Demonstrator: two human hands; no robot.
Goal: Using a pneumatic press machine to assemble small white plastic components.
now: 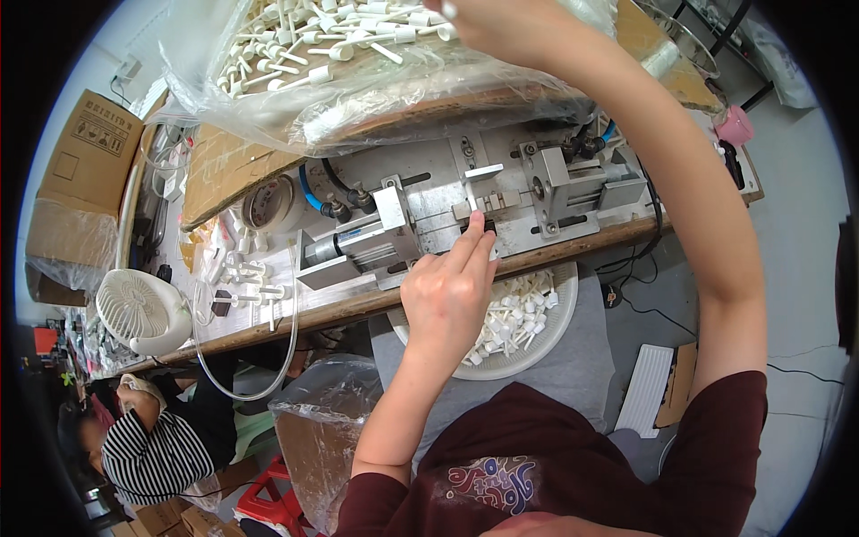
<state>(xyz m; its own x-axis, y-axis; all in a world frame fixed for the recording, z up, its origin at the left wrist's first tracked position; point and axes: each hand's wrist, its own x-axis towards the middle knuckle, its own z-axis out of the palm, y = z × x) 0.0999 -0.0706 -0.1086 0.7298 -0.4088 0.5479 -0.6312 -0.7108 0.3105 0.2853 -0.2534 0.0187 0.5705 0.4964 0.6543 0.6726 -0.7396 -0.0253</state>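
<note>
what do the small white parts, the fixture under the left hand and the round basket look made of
Small white parts: probably moulded plastic, smooth and fairly matt, from their even, opaque white.
Fixture: apparently metal, perhaps aluminium or steel, from its silvery-grey, sharp-edged blocks.
Round basket: likely plastic, dull-finished, from its uniform off-white colour.

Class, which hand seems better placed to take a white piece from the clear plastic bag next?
Right, probably: the right hand is up beside those white pieces, whereas the left hand is down at the metal fixture.
</note>
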